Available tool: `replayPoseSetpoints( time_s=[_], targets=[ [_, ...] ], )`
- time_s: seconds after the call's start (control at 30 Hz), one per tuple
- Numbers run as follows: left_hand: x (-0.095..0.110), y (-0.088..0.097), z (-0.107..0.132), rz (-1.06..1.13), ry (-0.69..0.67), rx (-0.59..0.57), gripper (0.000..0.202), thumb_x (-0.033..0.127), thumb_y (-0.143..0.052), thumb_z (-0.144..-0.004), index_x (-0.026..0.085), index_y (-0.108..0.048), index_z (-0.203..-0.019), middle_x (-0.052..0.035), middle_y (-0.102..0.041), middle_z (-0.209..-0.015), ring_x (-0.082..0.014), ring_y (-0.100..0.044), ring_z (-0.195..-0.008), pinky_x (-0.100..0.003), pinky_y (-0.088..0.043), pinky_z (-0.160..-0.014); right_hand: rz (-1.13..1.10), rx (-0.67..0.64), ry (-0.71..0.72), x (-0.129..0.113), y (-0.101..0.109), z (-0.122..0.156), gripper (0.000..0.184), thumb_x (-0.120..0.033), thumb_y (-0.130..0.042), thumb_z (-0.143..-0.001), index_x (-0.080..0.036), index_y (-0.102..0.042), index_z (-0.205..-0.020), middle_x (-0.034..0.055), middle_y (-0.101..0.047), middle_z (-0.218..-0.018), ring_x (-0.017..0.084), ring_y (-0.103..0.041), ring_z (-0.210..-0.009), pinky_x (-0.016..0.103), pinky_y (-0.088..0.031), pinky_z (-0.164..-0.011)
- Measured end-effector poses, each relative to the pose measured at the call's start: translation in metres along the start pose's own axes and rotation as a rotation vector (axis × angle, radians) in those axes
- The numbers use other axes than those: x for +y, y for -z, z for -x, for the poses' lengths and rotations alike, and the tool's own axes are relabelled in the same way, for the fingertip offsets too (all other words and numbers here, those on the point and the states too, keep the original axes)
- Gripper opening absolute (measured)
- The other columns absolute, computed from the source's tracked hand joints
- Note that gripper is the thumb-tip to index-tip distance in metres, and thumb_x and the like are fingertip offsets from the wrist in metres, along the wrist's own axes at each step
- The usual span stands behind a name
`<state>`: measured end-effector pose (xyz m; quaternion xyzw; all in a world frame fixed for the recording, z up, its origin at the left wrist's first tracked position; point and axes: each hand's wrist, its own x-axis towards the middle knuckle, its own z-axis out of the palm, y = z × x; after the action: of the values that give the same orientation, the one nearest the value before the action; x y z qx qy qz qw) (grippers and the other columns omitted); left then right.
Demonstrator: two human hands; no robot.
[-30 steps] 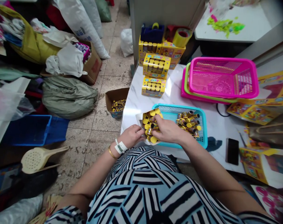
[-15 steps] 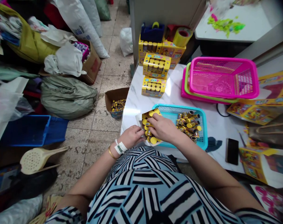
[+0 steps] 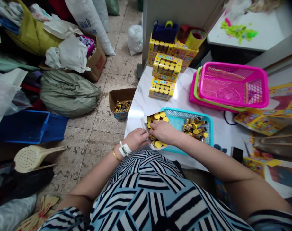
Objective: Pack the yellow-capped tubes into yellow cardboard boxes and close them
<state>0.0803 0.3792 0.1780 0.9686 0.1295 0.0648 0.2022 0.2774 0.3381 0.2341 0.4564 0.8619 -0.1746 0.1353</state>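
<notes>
My left hand (image 3: pixel 137 138) grips the near left edge of a small open box (image 3: pixel 157 116) packed with yellow-capped tubes, at the front of the white marble table (image 3: pixel 181 96). My right hand (image 3: pixel 162 131) lies over the tubes in that box, fingers curled and pressing on them; whether it holds one is hidden. Just right of it, a turquoise basket (image 3: pixel 209 128) holds several loose tubes (image 3: pixel 194 127) of the same kind.
Filled yellow tube boxes (image 3: pixel 164 77) stand stacked at the table's far end, with stacked pink baskets (image 3: pixel 232 84) to the right. A black phone (image 3: pixel 236 154) and printed cardboard lie at right. On the floor sit a carton of tubes (image 3: pixel 121 102), sacks and a blue bin (image 3: pixel 25 125).
My right hand slid left across the box and now covers more of the tubes. My head shifted a little, so the table sits slightly lower and farther right.
</notes>
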Motion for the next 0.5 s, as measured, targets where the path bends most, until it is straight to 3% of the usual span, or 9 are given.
replayPoseSetpoints(
  time_s=[0.23, 0.37, 0.5],
  targets=[
    [0.002, 0.004, -0.003, -0.008, -0.036, 0.028, 0.029, 0.042, -0.051, -0.093, 0.015, -0.061, -0.091, -0.0065, -0.059, -0.084, -0.0187, -0.057, -0.081, -0.032, -0.049, -0.077, 0.004, -0.069, -0.042, 0.002, 0.005, 0.011, 0.021, -0.023, -0.046, -0.093, -0.011, -0.059, -0.106, 0.0125, -0.065, -0.096, 0.022, -0.059, -0.084, 0.029, -0.034, -0.063],
    [-0.001, 0.007, -0.008, 0.013, -0.065, 0.027, 0.025, 0.039, -0.054, -0.092, 0.015, -0.062, -0.094, -0.0074, -0.059, -0.085, -0.0189, -0.057, -0.081, -0.034, -0.049, -0.078, -0.09, 0.03, -0.138, 0.009, 0.022, 0.026, 0.029, -0.032, -0.058, -0.086, -0.014, -0.058, -0.109, 0.0105, -0.062, -0.102, 0.021, -0.059, -0.087, 0.028, -0.036, -0.067],
    [-0.004, 0.01, -0.009, 0.014, -0.097, 0.015, 0.024, 0.037, -0.055, -0.092, 0.014, -0.062, -0.093, -0.0082, -0.06, -0.086, -0.0191, -0.057, -0.08, -0.035, -0.05, -0.078, -0.138, 0.035, -0.255, 0.004, 0.03, 0.033, 0.029, -0.024, -0.061, -0.082, -0.019, -0.06, -0.111, 0.0094, -0.057, -0.113, 0.017, -0.059, -0.085, 0.025, -0.038, -0.068]
  ],
)
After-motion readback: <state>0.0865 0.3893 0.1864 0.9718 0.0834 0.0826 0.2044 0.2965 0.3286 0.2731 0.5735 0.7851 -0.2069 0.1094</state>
